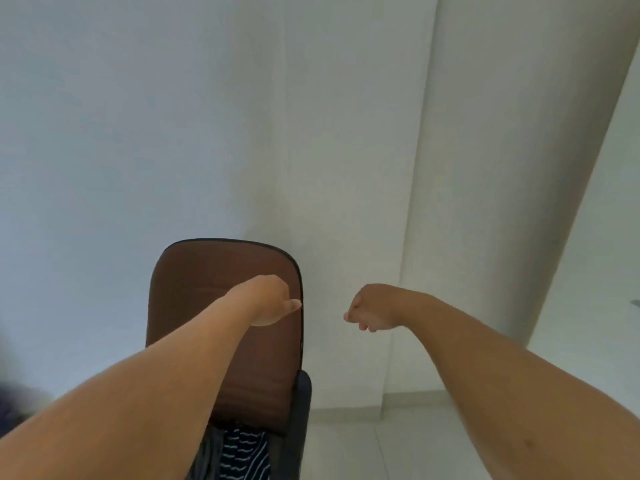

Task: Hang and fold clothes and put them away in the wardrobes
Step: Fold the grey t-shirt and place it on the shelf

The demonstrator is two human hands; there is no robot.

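Note:
Both my arms reach forward at chest height. My left hand (272, 301) hangs bent down at the wrist in front of a brown chair back (207, 289), fingers curled, holding nothing that I can see. My right hand (372, 308) is to the right of the chair, also curled into a loose fist with nothing visible in it. A dark garment with thin white wavy stripes (242, 452) lies on the chair seat at the bottom of the view, partly hidden by my left forearm.
The brown chair with a dark armrest (303, 403) stands against a plain white wall (173, 116). A white wall corner or pillar (485, 168) rises on the right. Pale floor (346, 445) shows beside the chair.

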